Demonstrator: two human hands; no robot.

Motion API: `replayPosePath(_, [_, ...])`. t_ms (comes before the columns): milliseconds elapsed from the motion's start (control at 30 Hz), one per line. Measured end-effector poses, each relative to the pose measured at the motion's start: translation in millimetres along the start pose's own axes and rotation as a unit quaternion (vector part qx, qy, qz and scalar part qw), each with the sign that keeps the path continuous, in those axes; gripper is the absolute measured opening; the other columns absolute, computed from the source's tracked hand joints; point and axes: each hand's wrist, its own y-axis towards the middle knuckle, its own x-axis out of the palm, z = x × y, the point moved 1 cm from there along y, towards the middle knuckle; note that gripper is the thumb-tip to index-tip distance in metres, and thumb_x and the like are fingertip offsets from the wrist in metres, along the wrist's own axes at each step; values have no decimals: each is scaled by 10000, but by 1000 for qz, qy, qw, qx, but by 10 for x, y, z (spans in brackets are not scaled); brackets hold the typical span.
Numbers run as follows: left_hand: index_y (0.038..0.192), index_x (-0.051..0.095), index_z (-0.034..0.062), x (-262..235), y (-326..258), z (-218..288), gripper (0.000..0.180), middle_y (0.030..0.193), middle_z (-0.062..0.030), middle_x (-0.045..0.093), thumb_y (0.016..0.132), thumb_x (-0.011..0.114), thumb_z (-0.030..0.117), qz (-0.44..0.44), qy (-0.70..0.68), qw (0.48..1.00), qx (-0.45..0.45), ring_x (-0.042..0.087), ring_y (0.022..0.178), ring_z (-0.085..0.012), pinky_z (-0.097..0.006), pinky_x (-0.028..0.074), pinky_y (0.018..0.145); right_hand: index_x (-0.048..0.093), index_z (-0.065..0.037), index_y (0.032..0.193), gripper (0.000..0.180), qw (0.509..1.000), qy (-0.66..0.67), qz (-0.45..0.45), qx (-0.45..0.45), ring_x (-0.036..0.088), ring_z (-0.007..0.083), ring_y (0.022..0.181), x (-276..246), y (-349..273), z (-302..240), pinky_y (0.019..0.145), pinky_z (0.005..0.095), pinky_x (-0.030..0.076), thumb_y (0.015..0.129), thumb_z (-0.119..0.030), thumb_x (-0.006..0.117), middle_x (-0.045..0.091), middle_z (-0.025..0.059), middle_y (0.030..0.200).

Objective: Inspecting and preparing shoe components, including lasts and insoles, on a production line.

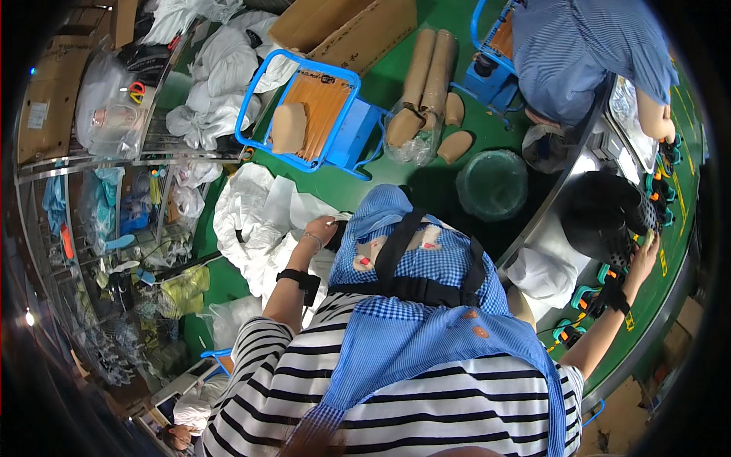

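Observation:
On the left, my left hand (323,230) is closed beside the white plastic sacks (245,209). A dark piece (338,233) shows at its fingertips, too small to name. My right hand (645,257) reaches over the green worktop (609,335) at the right. Its fingers close at the edge of a large black item with perforated patches (600,217); its kind is not clear. A white plastic bag (542,274) lies near the worktop's inner edge, between that black item and my blue checked apron (426,263).
Orange-and-black clamp-like fixtures (586,297) line the worktop. A round lined bin (492,185) stands ahead, with wrapped rolls (428,72) farther off. A blue-framed chair (304,114) is front left. Wire shelving (152,164) fills the left. A co-worker (571,57) sits at far right.

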Motion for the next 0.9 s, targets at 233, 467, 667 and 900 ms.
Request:
replayPosePath(233, [1309, 437, 102, -140, 576, -593, 674, 1195, -200, 549, 736, 672, 367, 138, -20, 989, -46, 528, 1066, -388, -416, 433, 914, 407, -114, 1355, 536, 966, -159, 125, -164, 571, 285, 1011, -214, -229, -570, 834, 350, 460, 910, -392, 522, 540, 162, 1222])
replayPosePath(467, [1356, 349, 46, -1208, 1426, -687, 883, 1235, -252, 457, 650, 777, 359, 271, -96, 954, -82, 426, 1187, -394, -412, 377, 997, 350, -189, 1391, 494, 983, -51, 12, -179, 630, 151, 758, 243, -1062, -2178, 688, 283, 492, 934, -263, 522, 590, 92, 1135])
replayPosePath(667, [1417, 210, 68, -1550, 2495, -1069, 1070, 1346, -205, 373, 595, 827, 363, 164, -205, 963, -67, 417, 1223, -326, -398, 383, 1008, 411, -169, 1357, 520, 961, -72, -182, -196, 576, 149, 661, 1049, -1624, -2966, 618, 278, 477, 872, -39, 545, 610, 94, 884])
replayPosePath(900, [1423, 110, 66, -2053, 2566, -381, 1211, 1364, -199, 364, 537, 836, 458, 45, -238, 969, -43, 383, 1252, -328, -402, 359, 1027, 513, -98, 1250, 418, 917, -131, -351, -140, 614, 182, 713, 1628, -2012, -3663, 650, 288, 505, 842, -58, 592, 622, 113, 850])
